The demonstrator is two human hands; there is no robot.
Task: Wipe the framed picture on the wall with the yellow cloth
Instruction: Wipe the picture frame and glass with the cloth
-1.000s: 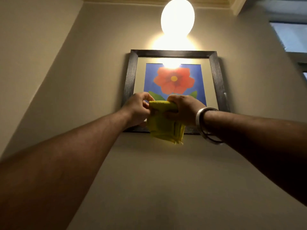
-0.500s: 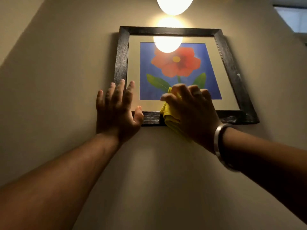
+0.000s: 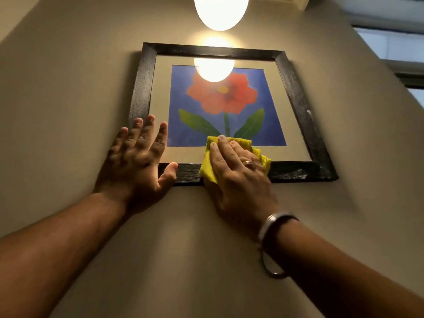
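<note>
A framed picture point(image 3: 296, 88) hangs on the beige wall: black frame, cream mat, a red flower on blue. My right hand point(image 3: 238, 177) lies flat on the folded yellow cloth point(image 3: 206, 166) and presses it against the glass and the bottom rail, near the middle. My left hand point(image 3: 137, 161) is spread open with its fingers apart, palm on the frame's lower left corner and the wall beside it. Most of the cloth is hidden under my right hand.
A glowing round lamp point(image 3: 221, 10) hangs above the picture, and its glare reflects in the glass. A window point(image 3: 394, 44) shows at the upper right. Bare wall surrounds the frame on the left and below.
Both hands held the cloth in front of the frame a second ago. The left hand let go and went flat onto the lower left corner; the right pressed the cloth onto the picture.
</note>
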